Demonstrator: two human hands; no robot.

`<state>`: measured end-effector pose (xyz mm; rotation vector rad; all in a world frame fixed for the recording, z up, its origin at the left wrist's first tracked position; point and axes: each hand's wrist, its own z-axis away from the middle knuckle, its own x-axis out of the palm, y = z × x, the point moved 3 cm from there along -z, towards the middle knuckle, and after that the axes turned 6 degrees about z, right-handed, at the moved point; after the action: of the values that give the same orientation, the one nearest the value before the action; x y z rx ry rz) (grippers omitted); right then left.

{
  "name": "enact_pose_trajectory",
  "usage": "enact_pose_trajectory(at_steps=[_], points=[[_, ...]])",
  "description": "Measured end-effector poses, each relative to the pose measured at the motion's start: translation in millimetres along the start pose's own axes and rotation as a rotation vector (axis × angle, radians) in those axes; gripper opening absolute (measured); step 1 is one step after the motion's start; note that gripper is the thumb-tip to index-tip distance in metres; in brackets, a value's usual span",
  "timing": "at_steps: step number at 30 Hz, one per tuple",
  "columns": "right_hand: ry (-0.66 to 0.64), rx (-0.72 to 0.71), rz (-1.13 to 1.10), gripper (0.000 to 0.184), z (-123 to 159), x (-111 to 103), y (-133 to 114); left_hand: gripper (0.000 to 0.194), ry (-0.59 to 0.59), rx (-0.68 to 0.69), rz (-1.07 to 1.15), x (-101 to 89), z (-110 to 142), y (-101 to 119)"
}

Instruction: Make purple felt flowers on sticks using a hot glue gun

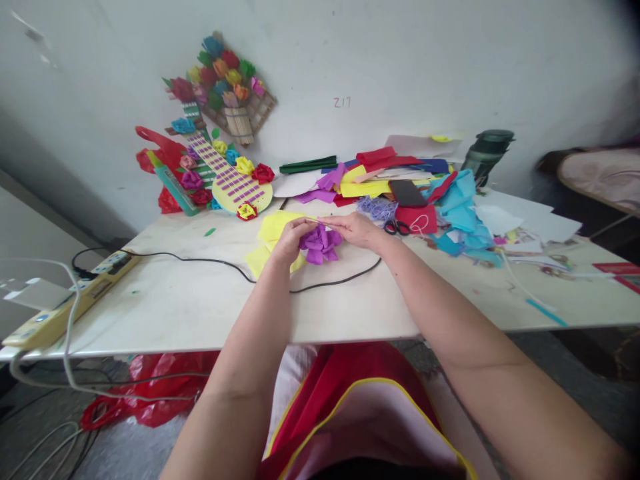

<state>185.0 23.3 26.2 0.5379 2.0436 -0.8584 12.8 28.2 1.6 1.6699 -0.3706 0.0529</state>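
My left hand [293, 238] and my right hand [354, 229] meet over the table, with fingertips pinched together on a thin bit of purple crepe paper. Right below and between them spread the ruffled petals of a purple crepe paper flower [320, 245]. Whether the pinched bit belongs to that flower is hard to make out. Yellow crepe paper sheets [275, 227] lie flat under and behind my left hand. Just beyond my right hand are a tangle of lavender paper shreds [377, 208] and black-handled scissors [397, 227].
A black cable [195, 258] crosses the table [165, 307] from a power strip [75, 300]. Paper-flower decorations [243, 190] and a teal glue bottle [175, 187] stand back left. Coloured paper [370, 180], a phone [407, 193] and a dark bottle [486, 157] are back right.
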Motion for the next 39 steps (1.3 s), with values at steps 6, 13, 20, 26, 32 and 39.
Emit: enact_pose_trajectory(at_steps=[6, 13, 20, 26, 32, 39], points=[[-0.014, 0.000, -0.010, 0.041, -0.3, 0.3, -1.8, 0.021, -0.009, -0.021, -0.040, -0.2, 0.1, -2.1], [-0.016, -0.018, -0.041, 0.037, -0.1, 0.4, -3.4, 0.021, -0.021, -0.037, -0.057, 2.9, 3.3, 0.8], [-0.037, -0.004, -0.008, 0.038, 0.3, 0.1, 0.8, 0.020, -0.036, -0.036, -0.063, 2.9, 4.2, 1.8], [-0.030, -0.011, 0.018, 0.038, 0.9, -1.2, 1.6, 0.022, -0.036, 0.008, -0.039, 2.9, 4.3, 3.0], [-0.034, -0.004, 0.043, 0.039, 0.8, -2.8, 1.2, 0.023, -0.047, 0.009, -0.048, 5.4, 6.6, 4.4], [-0.035, 0.016, 0.066, 0.039, 2.0, -4.3, -1.0, 0.021, -0.052, 0.008, -0.074, 5.9, 6.8, 4.3]])
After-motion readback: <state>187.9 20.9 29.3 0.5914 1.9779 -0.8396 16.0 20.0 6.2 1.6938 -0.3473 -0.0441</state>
